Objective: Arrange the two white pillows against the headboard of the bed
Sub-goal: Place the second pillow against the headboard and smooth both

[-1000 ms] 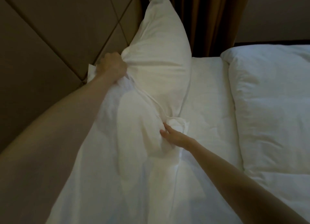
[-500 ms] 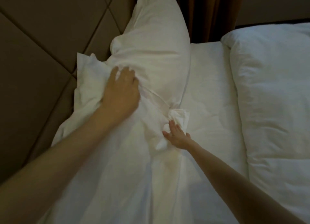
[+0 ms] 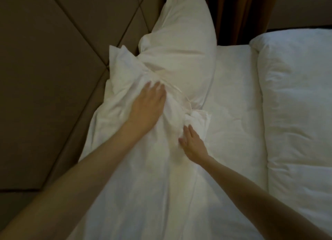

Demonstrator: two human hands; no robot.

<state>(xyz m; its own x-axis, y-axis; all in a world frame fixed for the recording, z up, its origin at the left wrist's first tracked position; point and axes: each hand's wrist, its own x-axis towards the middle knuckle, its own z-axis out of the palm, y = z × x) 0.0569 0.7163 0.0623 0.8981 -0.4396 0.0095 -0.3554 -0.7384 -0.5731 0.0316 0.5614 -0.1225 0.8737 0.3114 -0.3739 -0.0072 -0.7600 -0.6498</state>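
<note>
Two white pillows lie in a row along the padded brown headboard (image 3: pixel 45 78) on the left. The far pillow (image 3: pixel 183 47) leans upright against it, its top near the curtain. The near pillow (image 3: pixel 136 177) runs down toward me under my arms. My left hand (image 3: pixel 145 106) rests flat, fingers spread, on the bunched fabric where the two pillows meet. My right hand (image 3: pixel 193 143) lies flat with fingers apart on the near pillow's right edge, beside a crumpled corner of cloth (image 3: pixel 197 119). Neither hand grips anything.
A white sheet (image 3: pixel 233 105) covers the mattress to the right of the pillows. A thick white duvet (image 3: pixel 296 105) is folded back along the right side. A brown curtain (image 3: pixel 240 15) hangs behind the bed's far end.
My left hand let go of the pillow corner it was gripping near the headboard, came down and now lies flat on the fabric. The right hand shifted slightly and stays flat.
</note>
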